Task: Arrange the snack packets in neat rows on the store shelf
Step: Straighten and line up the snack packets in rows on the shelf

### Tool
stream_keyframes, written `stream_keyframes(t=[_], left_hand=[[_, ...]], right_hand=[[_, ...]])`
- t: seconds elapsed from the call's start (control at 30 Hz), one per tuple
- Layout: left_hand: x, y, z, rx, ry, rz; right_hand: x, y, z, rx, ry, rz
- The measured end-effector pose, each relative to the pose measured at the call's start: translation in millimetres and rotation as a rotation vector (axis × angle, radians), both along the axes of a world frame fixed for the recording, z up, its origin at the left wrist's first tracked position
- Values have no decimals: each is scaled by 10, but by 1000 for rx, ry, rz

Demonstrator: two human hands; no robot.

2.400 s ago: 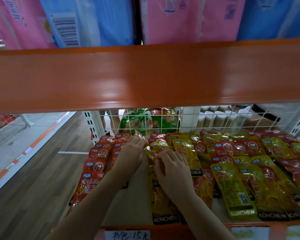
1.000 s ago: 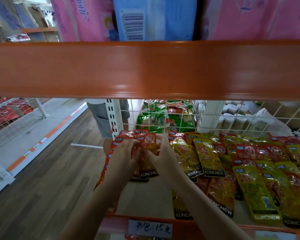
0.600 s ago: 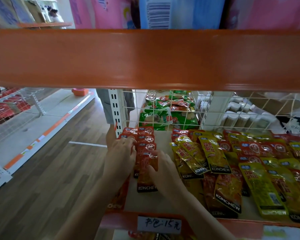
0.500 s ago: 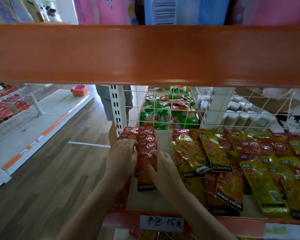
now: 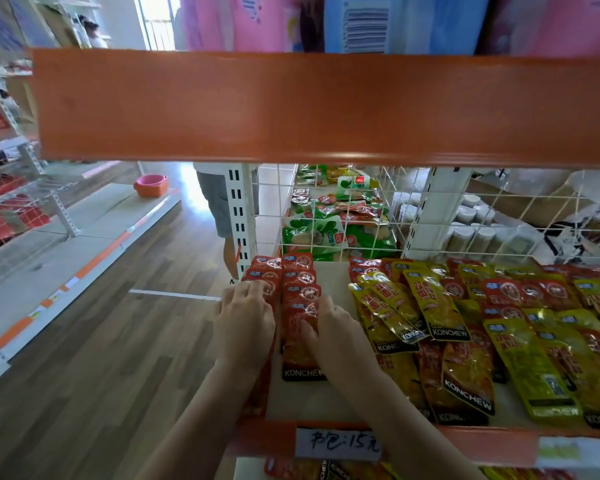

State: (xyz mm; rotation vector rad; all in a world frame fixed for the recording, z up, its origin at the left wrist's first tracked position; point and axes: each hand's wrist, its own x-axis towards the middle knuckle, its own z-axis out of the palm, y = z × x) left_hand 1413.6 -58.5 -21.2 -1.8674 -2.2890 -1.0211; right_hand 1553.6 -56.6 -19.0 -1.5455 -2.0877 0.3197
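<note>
Red snack packets (image 5: 298, 277) lie in two overlapping rows at the left end of the white shelf (image 5: 333, 400). My left hand (image 5: 245, 322) rests flat on the leftmost red row. My right hand (image 5: 336, 336) presses on the front red packet (image 5: 300, 358) of the second row, fingers spread along its right edge. Yellow packets (image 5: 433, 308) and more red ones lie loosely overlapped to the right, past a bare strip of shelf.
An orange shelf beam (image 5: 326, 105) hangs overhead; an orange front lip with a handwritten price tag (image 5: 338, 443) lies below. A white wire grid (image 5: 343, 216) closes the back. A person's legs (image 5: 222, 216) stand in the aisle on the left.
Both hands carried a red packet from the middle pile to the left rows and laid it at the front of the second row. In the last half second they barely moved.
</note>
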Motion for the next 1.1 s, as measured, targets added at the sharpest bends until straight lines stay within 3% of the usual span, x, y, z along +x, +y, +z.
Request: stream_keyframes(t=[0.3,0.47,1.1], left_hand=[[-148,8,-28,-11,-210,69],[-170,18,-45,-29,-280,53],[-188,31,-85,-43,-217,108]], right_hand=[[-58,70,-98,20,55,-29],[-57,75,-170,129,72,-57],[-61,49,-195,30,67,-41]])
